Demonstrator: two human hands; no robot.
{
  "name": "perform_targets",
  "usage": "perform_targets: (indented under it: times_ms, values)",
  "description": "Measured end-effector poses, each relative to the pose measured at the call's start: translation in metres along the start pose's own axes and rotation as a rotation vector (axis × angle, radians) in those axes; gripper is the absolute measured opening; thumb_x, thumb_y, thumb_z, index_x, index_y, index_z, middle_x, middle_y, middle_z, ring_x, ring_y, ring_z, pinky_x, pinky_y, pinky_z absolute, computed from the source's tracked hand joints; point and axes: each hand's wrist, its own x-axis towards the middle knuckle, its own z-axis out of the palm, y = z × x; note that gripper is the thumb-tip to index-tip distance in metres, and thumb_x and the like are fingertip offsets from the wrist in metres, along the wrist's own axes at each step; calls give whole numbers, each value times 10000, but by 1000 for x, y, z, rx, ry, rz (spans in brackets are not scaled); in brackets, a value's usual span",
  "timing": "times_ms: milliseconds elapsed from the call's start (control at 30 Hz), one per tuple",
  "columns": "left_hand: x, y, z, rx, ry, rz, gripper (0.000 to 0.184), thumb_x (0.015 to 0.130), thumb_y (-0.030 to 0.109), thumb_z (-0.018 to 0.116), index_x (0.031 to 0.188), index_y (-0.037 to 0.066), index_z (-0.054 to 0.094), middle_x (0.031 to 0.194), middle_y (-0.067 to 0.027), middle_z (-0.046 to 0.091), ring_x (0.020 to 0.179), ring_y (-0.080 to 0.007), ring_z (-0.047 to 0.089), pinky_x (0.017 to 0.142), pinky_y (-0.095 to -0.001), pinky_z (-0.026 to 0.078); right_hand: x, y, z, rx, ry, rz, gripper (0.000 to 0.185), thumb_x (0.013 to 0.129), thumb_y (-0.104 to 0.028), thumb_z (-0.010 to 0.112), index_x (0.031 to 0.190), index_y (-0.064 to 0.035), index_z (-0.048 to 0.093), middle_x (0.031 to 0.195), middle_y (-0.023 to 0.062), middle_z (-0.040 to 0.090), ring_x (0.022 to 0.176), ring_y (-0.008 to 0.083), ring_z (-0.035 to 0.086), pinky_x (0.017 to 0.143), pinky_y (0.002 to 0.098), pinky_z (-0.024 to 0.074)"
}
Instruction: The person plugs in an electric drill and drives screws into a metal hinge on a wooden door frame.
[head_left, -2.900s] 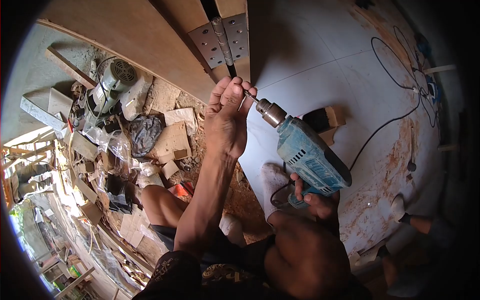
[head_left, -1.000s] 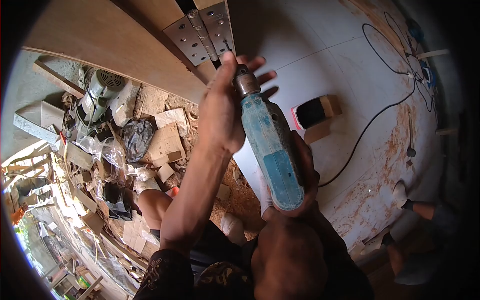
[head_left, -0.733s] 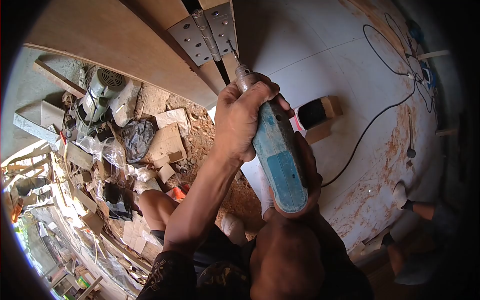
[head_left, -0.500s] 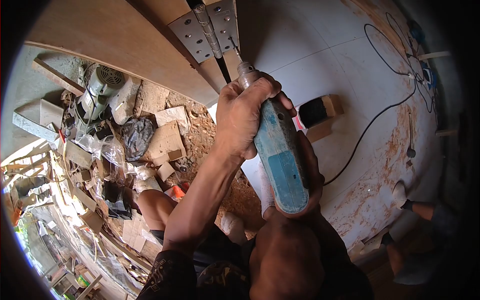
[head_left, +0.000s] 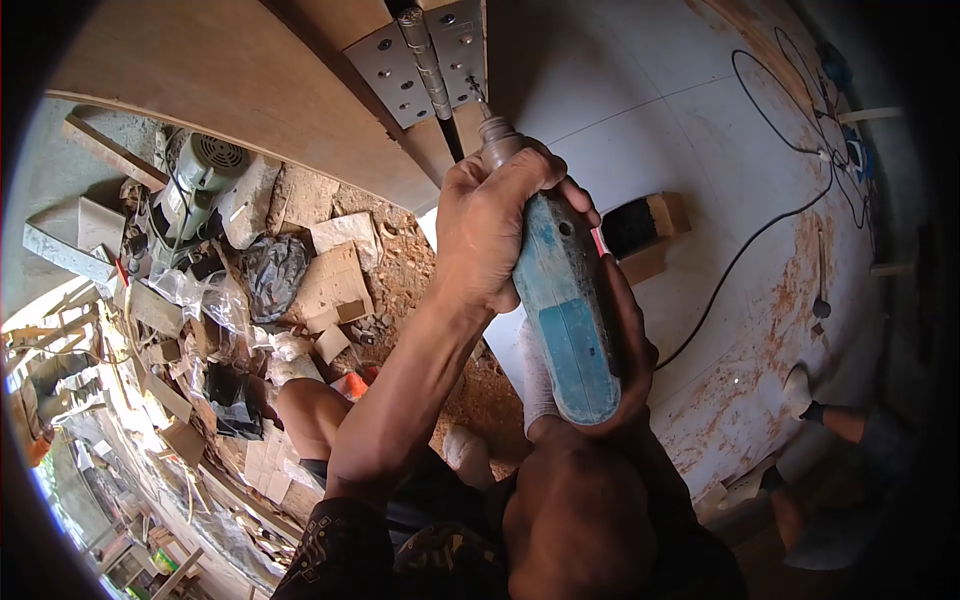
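Observation:
A worn teal power drill (head_left: 570, 310) points up toward a metal hinge (head_left: 425, 60). My left hand (head_left: 495, 215) is wrapped round the front of the drill, just behind its chuck (head_left: 499, 140). Around the rear right side of the drill, my right hand (head_left: 632, 335) holds it; its grip on the handle is mostly hidden under the body. The thin bit (head_left: 480, 95) meets the hinge's right leaf near a lower hole. Screws sit in several other holes. The hinge joins a wooden door panel (head_left: 230, 80) and a wooden edge.
An open cardboard box (head_left: 648, 235) stands on the pale tiled floor (head_left: 620, 130). A black cable (head_left: 745, 250) runs across the tiles. Rubble, cardboard (head_left: 335, 280), plastic and a grey motor (head_left: 205, 160) lie at left. Another person's foot (head_left: 798, 390) is at lower right.
The drill has swung up from a tilted position to the hinge. My left hand has moved from the bit to the drill's front. Lately, drill and hands have shifted slightly right.

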Motion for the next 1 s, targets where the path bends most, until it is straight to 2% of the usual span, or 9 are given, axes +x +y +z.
perform_targets:
  times_ms: [133,333,433,633,733,800,833,900,1000]
  values:
    - [1,-2,0,-28,-30,10,207,877,137,616,1018,-4,562,796,-173,681,772,-325,724,705,-436,614,2,1,-5,-77,-51,-21,824,891,-306,764,1520,74,391,1483,246,515,1321,307,577,1099,419,495]
    - [2,-10,-4,-101,-81,61,224,923,187,633,1042,7,575,868,-178,701,815,-322,728,734,-436,618,8,1,-5,-237,64,-172,1025,739,-526,797,1471,99,444,1343,267,622,1200,348,665,1019,440,552]
    - [-4,-11,-2,-171,-21,-58,254,949,236,626,1069,17,575,940,-183,702,859,-320,724,767,-440,618,16,-7,-15,-464,-84,-213,1079,737,-638,763,1449,115,461,1282,277,653,1146,373,694,988,450,570]
    - [-7,-11,0,-113,-26,-93,213,885,193,602,1017,37,540,959,-191,692,828,-316,706,775,-453,621,20,-3,-21,-434,-74,-317,1310,665,-914,671,1411,145,481,1275,299,646,1154,395,686,993,450,565]
    - [-4,-12,-3,-76,-29,-127,192,874,195,598,979,45,539,934,-185,683,840,-322,701,754,-450,622,22,-9,-22,-482,-98,-320,1318,662,-933,650,1390,154,493,1257,292,655,1150,396,684,972,446,573]
    - [0,-15,-1,-272,-28,-80,212,856,161,591,877,-41,650,829,-180,713,713,-248,689,696,-373,597,29,-17,-22,-538,-115,-312,1291,686,-923,642,1387,151,497,1243,286,660,1129,386,691,944,445,581]
    - [1,-16,-2,-273,-29,-81,212,856,161,591,877,-41,650,829,-180,713,713,-248,689,696,-373,597,32,-22,-24,-557,-120,-311,1282,694,-920,640,1386,150,498,1239,284,662,1122,383,693,935,444,584]
    - [3,-19,-4,-457,-94,-81,190,850,152,587,869,-34,623,852,-200,713,759,-279,695,724,-393,600,40,-27,-30,-699,-226,-376,1261,711,-922,620,1393,133,502,1227,277,667,1087,380,704,908,441,591]
    - [4,-22,-5,-355,-85,-94,144,840,154,586,882,20,556,890,-197,688,845,-317,689,751,-440,602,41,-21,-30,-661,-223,-357,1194,748,-880,636,1410,104,502,1222,274,671,1056,390,715,886,439,599]
